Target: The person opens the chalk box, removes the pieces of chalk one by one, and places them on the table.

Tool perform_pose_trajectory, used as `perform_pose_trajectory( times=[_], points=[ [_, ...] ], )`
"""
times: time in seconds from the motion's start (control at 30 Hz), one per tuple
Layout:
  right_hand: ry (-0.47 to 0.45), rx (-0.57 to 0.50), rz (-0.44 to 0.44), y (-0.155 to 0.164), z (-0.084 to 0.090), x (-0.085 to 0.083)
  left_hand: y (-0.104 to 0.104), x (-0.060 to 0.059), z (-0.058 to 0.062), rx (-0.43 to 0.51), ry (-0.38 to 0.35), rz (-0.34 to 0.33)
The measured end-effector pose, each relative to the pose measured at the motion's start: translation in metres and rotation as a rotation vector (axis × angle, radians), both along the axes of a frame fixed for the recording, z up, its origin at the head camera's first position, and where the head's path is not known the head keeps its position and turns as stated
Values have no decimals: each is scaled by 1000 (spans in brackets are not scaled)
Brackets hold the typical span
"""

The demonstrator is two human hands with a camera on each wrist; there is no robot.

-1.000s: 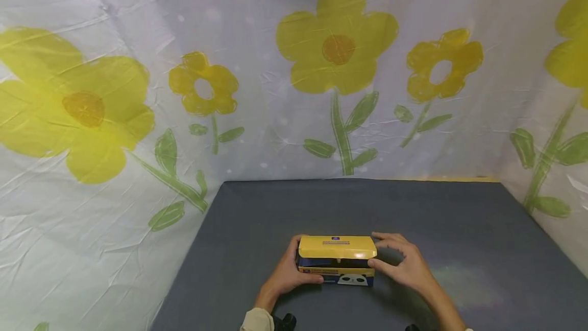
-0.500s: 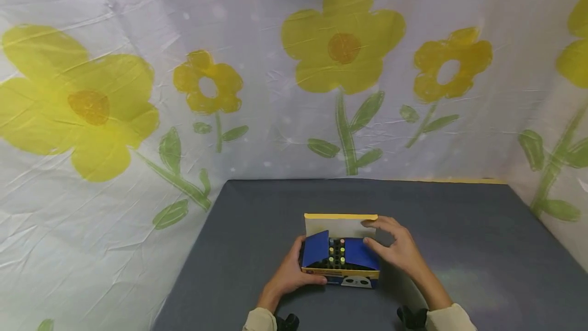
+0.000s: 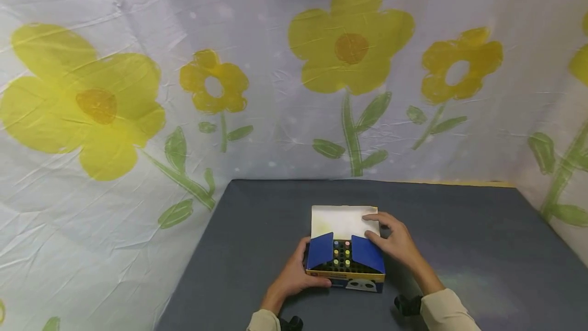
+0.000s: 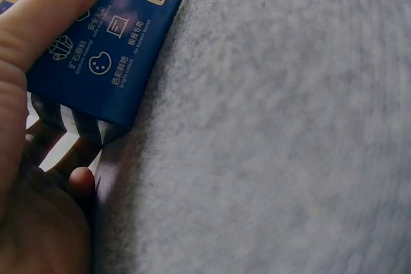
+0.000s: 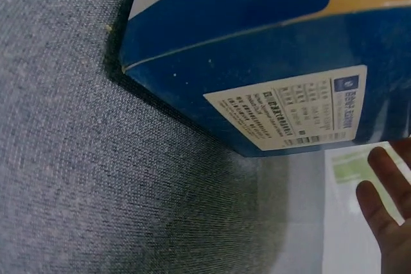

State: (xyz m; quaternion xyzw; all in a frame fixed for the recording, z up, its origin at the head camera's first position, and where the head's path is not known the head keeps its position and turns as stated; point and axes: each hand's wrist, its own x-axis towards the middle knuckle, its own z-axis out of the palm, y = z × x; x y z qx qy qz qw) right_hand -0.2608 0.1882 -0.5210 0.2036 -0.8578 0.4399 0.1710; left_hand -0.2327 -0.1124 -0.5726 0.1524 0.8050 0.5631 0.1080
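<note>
A blue and yellow cardboard box point(image 3: 344, 275), with a panda face on its front and "24 colors" printed in the left wrist view, rests on the dark table. Its lid point(image 3: 340, 221) stands raised at the back, white inside showing. Two blue inner flaps point(image 3: 320, 252) lean inward, and between them show colored stick tips point(image 3: 342, 255) in a dark holder. My left hand point(image 3: 291, 276) grips the box's left end, thumb along the front. Fingers of my right hand point(image 3: 398, 241) touch the lid's inner face near its right edge, thumb just above the right flap.
The dark cloth-covered table point(image 3: 257, 218) extends around the box. Behind it and at the sides hangs a white sheet point(image 3: 275, 116) printed with yellow flowers. Dark straps point(image 3: 408, 305) sit at both wrists.
The lid has swung from nearly down over the box to raised at the back, with my right hand following it up and away. The flaps and stick tips came into view.
</note>
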Motion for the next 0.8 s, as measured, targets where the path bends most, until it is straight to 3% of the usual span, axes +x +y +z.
perform_pose_trajectory(
  times=[0.3,0.43,0.57,0.8],
  points=[
    [-252,-96,48,5,-9,-2,1,1,1,20,-4,4],
    [-305,-97,31,6,-9,1,2,2,1,22,-6,1],
    [-257,-106,-15,5,-8,3,1,2,2,-3,2,1],
    [-46,-47,-100,13,2,15,-7,7,9,-29,56,13]
  ],
)
